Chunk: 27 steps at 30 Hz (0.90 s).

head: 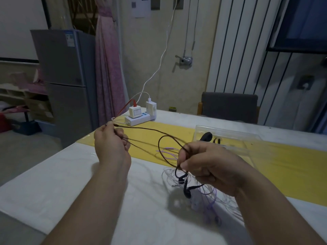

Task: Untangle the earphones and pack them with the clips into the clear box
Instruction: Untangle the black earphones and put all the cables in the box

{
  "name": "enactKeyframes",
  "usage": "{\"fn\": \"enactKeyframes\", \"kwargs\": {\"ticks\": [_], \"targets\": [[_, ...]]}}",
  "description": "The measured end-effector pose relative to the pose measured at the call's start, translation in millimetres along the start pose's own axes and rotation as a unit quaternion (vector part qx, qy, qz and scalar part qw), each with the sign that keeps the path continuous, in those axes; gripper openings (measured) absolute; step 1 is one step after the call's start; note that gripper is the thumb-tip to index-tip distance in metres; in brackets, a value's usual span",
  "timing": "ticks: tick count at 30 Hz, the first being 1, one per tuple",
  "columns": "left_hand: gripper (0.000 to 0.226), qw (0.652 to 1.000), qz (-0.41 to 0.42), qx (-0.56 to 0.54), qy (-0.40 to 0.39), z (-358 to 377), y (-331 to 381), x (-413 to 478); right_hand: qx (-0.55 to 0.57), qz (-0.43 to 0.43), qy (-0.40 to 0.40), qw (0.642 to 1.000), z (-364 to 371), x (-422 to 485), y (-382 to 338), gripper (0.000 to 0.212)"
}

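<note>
The left hand (110,142) and right hand (207,167), both closed, pinch the dark earphone cable (150,131) taut above the counter (88,174) to expose loops. The clear box (230,137), apparently holding clips, sits near the far edge.

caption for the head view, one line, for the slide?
Left hand and right hand stretch a dark earphone cable above tangled pale cables, clear box beyond on the yellow runner.
</note>
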State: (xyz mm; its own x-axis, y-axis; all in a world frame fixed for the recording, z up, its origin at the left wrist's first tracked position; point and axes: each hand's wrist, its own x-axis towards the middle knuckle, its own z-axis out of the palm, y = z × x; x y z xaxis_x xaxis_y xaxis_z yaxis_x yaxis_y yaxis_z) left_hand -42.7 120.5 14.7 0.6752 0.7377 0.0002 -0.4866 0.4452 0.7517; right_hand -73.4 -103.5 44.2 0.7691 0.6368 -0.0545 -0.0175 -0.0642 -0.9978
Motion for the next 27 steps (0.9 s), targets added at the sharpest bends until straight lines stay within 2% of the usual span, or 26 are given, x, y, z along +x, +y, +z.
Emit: {"fn": "enactKeyframes", "kwargs": {"ticks": [2, 5, 7, 11, 13, 18, 22, 24, 27], "targets": [[0.008, 0.998, 0.039, 0.030, 0.026, -2, 0, 0, -0.014, 0.011, 0.007, 1.000, -1, -1, -1, 0.022], [0.008, 0.994, 0.080, 0.054, 0.043, -1, 1, -5, -0.056, 0.012, 0.045, 0.997, 0, 0, -2, 0.014], [0.006, 0.994, 0.084, 0.053, 0.038, 1, 1, -7, -0.069, -0.012, 0.086, 0.994, 1, 3, -2, 0.019], [0.010, 0.996, 0.076, 0.049, 0.022, 2, 0, -5, -0.014, -0.064, 0.154, 0.986, 0, 7, -1, 0.025], [0.011, 0.996, 0.074, 0.052, 0.012, 3, 0, -6, 0.010, -0.082, 0.169, 0.982, -1, 9, -1, 0.021], [0.009, 0.989, 0.096, 0.113, -0.009, 3, -1, -10, 0.065, -0.112, 0.174, 0.976, -1, 10, -1, 0.015], [0.008, 0.983, 0.111, 0.145, -0.014, 2, -2, -9, 0.072, -0.101, 0.176, 0.977, 5, 12, 2, 0.014], [0.008, 0.982, 0.107, 0.155, -0.018, 1, -3, -9, 0.075, -0.097, 0.169, 0.978, 12, 15, 6, 0.018], [0.009, 0.982, 0.097, 0.158, -0.025, 2, -4, -8, 0.146, -0.100, 0.135, 0.975, 19, 19, 9, 0.026]]}}
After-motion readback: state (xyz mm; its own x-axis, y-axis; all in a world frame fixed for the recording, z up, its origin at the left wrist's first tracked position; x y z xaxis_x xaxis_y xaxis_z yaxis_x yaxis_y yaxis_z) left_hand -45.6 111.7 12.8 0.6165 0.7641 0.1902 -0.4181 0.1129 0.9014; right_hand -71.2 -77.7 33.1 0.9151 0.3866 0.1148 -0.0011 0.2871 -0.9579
